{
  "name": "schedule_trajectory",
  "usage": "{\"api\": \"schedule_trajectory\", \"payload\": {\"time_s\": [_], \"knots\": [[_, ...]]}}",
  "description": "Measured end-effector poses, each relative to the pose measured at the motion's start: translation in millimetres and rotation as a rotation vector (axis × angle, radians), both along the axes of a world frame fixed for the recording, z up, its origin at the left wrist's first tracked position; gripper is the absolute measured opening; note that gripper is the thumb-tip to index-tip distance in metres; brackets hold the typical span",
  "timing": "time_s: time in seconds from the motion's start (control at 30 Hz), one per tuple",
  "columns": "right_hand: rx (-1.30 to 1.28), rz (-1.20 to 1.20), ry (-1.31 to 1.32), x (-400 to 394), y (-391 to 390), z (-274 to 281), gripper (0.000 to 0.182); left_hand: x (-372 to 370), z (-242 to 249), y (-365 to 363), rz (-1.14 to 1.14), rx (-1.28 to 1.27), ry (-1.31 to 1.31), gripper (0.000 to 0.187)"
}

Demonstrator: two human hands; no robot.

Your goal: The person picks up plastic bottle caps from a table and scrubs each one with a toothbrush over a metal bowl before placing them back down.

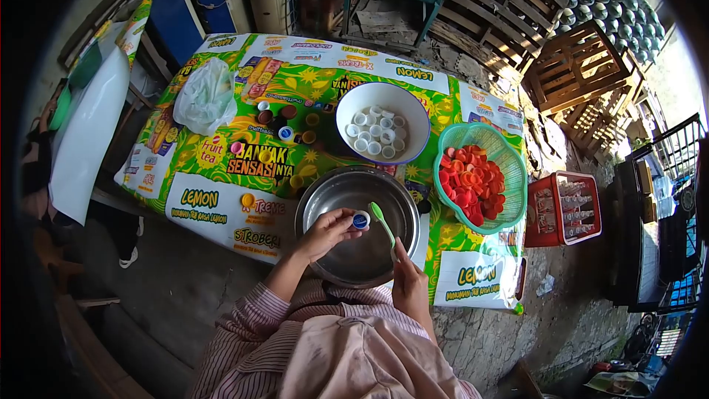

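Observation:
Pinched in the fingers of my left hand [329, 235] is a bottle cap [360, 220], blue inside with a white rim. My right hand [409, 281] grips a green toothbrush [385, 226] by its handle, bristle end up, just right of the cap. Both hands are over a steel basin [310, 203] at the table's near edge. Behind it stands a white enamel bowl [353, 103] holding many white caps [375, 131]. On the right, a mint-green plastic basket [509, 155] contains a heap of red caps [471, 181].
Loose caps in brown, yellow, pink and blue [286, 133] lie on the patterned tablecloth [199, 210], near a crumpled plastic bag [207, 96]. A red crate [543, 210] stands on the floor right of the table. Wooden pallets [498, 7] are behind. A person's foot [129, 257] shows at left.

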State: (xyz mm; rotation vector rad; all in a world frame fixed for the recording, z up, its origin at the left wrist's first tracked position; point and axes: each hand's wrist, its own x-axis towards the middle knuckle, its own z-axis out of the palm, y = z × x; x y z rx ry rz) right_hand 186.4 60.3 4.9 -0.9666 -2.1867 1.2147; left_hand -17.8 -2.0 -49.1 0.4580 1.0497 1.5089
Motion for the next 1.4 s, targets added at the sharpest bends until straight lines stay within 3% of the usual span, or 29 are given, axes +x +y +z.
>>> {"api": "schedule_trajectory", "payload": {"time_s": [0.33, 0.53, 0.67, 0.73, 1.4], "knots": [[-0.031, 0.038, -0.014, 1.4, -4.9, -9.8, 0.058, 7.0, 19.9, 2.2, 0.08, -0.003, -0.211, 0.028], [0.086, 0.029, 0.008, 1.6, -6.9, -1.4, 0.052, 7.5, 12.6, 2.7, 0.061, 0.022, -0.263, 0.03], [0.014, -0.039, -0.041, 2.7, -6.1, 1.4, 0.053, -0.2, 3.2, 1.9, -0.002, -0.061, -0.273, 0.029], [0.049, -0.018, -0.022, 1.6, -12.0, 4.3, 0.054, -1.7, 1.2, 1.3, -0.018, -0.007, -0.401, 0.028], [0.077, -0.049, -0.017, 2.8, -19.2, 1.3, 0.053, -1.7, -0.9, -1.4, -0.056, 0.032, -0.548, 0.021]]}}
